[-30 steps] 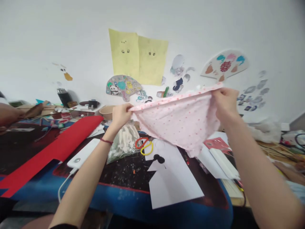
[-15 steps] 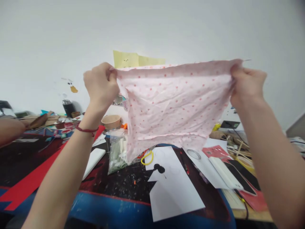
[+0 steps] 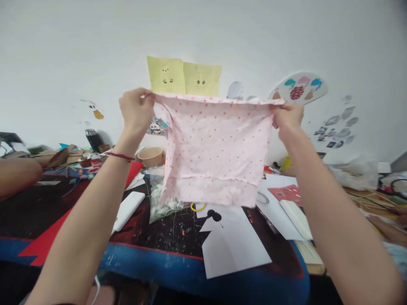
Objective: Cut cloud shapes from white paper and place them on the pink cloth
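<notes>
A pale pink fabric piece with red dots hangs stretched out above the table. My left hand pinches its upper left corner, and my right hand grips the upper right corner. Its top edge runs nearly level between my fists. Lower down, a seam or fold crosses the fabric. Beneath it lie a white sheet of paper with notched cuts and a small black cutout. A yellow ring-shaped handle shows just under the hem; the rest of it is hidden.
Left of the fabric are a clear plastic bag, a tan bowl, a white flat box and red paper. To the right lies a tape roll. Another person's arm reaches in at far left. Yellow paper is on the wall.
My right hand has moved left and a little down, closer to my left hand. The fabric now hangs flatter and narrower, uncovering the yellow paper and a fan-shaped decoration on the wall.
</notes>
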{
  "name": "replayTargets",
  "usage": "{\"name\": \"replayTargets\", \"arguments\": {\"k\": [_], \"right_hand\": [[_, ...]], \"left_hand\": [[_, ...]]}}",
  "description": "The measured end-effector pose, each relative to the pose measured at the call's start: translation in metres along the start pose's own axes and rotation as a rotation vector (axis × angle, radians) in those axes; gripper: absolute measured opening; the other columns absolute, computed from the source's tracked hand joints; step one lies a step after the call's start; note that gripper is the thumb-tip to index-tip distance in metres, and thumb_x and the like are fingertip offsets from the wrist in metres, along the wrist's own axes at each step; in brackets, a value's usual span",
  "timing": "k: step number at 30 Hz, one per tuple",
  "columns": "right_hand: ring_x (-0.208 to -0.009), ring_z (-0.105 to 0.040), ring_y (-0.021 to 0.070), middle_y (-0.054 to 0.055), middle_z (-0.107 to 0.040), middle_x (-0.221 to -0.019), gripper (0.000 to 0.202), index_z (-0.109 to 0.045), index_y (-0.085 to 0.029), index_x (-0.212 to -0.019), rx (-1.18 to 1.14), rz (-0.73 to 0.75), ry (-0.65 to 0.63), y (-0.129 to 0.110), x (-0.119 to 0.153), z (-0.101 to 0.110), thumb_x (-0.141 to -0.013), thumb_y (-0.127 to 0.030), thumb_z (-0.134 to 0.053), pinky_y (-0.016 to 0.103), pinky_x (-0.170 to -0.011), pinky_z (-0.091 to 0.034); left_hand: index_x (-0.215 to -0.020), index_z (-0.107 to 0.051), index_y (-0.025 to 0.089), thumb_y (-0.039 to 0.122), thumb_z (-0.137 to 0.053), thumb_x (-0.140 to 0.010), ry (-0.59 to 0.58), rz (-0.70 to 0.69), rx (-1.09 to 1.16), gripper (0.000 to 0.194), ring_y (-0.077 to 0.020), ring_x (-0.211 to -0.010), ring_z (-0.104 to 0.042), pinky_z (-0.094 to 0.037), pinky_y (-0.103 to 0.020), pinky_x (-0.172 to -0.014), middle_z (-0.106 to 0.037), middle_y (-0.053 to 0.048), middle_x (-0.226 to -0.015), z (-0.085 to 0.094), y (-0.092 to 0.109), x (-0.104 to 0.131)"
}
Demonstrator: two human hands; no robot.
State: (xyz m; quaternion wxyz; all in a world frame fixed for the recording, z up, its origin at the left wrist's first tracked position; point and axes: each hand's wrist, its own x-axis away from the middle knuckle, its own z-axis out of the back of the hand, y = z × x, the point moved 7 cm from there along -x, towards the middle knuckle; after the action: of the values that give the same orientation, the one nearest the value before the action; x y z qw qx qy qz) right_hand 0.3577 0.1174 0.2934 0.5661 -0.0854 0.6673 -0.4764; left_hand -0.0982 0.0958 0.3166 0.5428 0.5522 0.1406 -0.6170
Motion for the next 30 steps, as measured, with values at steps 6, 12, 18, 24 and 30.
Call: {"name": "replayTargets", "arguments": {"k": [6,12,18,24,30], "right_hand": [[-0.082,-0.069,0.0178,0.002,-0.074,-0.088,0.026,-0.066,-0.031,-0.084,-0.378,0.072,-0.037,-0.047,0.025,0.036,-0.075,-0.052,-0.078,0.04,-0.084,-0.056],[-0.08,-0.069,0.0164,-0.003,-0.071,-0.075,0.024,-0.07,-0.024,-0.069,-0.571,-0.079,0.131,0.03,0.148,0.067,-0.057,-0.032,-0.089,0.037,-0.097,-0.052],[-0.072,-0.072,0.0226,0.006,-0.077,-0.073,0.024,-0.076,-0.015,-0.071,-0.449,-0.432,0.068,0.135,0.279,0.066,-0.057,-0.029,-0.088,0.04,-0.082,-0.058],[-0.07,-0.073,0.0238,0.009,-0.078,-0.078,0.03,-0.078,-0.015,-0.079,-0.432,-0.604,0.046,0.167,0.345,0.06,-0.062,-0.038,-0.086,0.037,-0.069,-0.061],[-0.085,-0.074,0.0234,0.006,-0.078,-0.084,0.025,-0.075,-0.019,-0.081,-0.489,-0.628,0.054,0.152,0.344,0.04,-0.069,-0.041,-0.081,0.035,-0.08,-0.06]], "left_hand": [[-0.114,-0.054,-0.01,0.041,-0.013,-0.094,0.222,-0.14,0.189,0.069,-0.0193,-0.098,-0.067,-0.046,-0.032,-0.08,-0.066,-0.001,-0.095,0.057,0.036,0.012],[-0.11,-0.066,0.001,0.03,-0.05,-0.093,0.185,-0.077,0.315,0.037,-0.0123,-0.089,-0.066,-0.049,-0.026,-0.078,-0.07,0.002,-0.092,0.052,-0.004,0.142],[-0.093,-0.072,0.013,0.021,-0.056,-0.088,-0.1,0.019,0.165,0.018,-0.0191,-0.08,-0.068,-0.051,-0.03,-0.071,-0.075,-0.006,-0.09,0.019,-0.042,0.274],[-0.122,-0.064,0.019,0.018,-0.055,-0.089,-0.473,-0.215,-0.394,0.034,-0.0365,-0.123,-0.055,-0.036,-0.057,-0.102,-0.063,-0.014,-0.134,-0.015,-0.005,0.361],[-0.144,-0.044,0.016,0.035,-0.078,-0.075,-0.631,-0.362,-0.106,0.079,-0.0338,-0.134,-0.047,-0.031,-0.054,-0.112,-0.049,-0.015,-0.149,-0.072,0.09,0.427]]}}
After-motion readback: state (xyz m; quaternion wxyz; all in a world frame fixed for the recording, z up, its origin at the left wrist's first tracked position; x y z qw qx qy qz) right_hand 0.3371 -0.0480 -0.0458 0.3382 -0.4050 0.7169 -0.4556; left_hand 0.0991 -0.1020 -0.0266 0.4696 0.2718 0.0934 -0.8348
